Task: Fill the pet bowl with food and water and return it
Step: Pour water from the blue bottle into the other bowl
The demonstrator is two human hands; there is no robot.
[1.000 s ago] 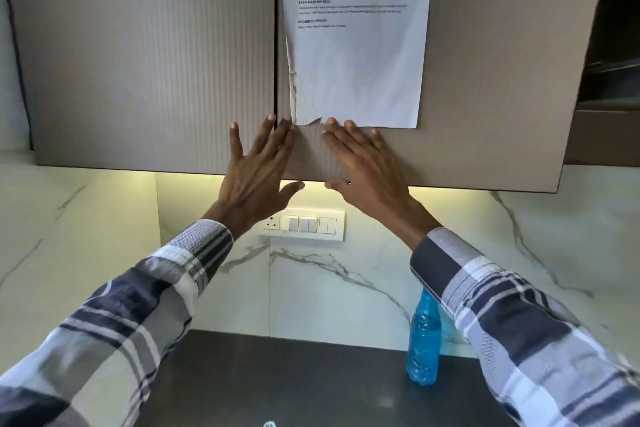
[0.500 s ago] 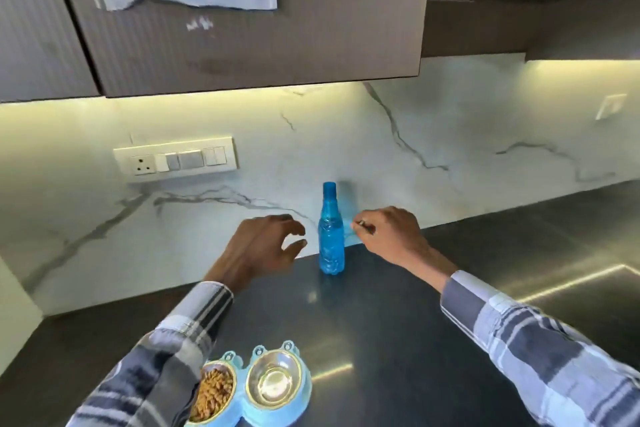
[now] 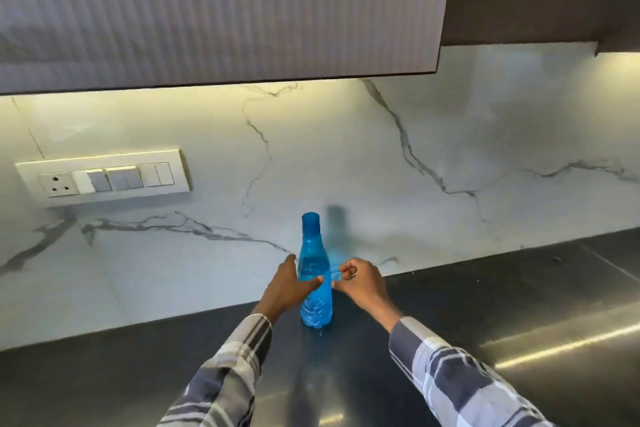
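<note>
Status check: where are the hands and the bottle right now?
Left hand open, thumb across the bottle. Right hand loosely curled beside it, not gripping. Bottle upright on the counter, cap on. Nothing in the way.

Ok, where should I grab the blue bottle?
Around the mid body of the blue bottle, from its left side, where the open left hand already reaches. It stands upright, the body is wide and the neck is narrow.
</note>
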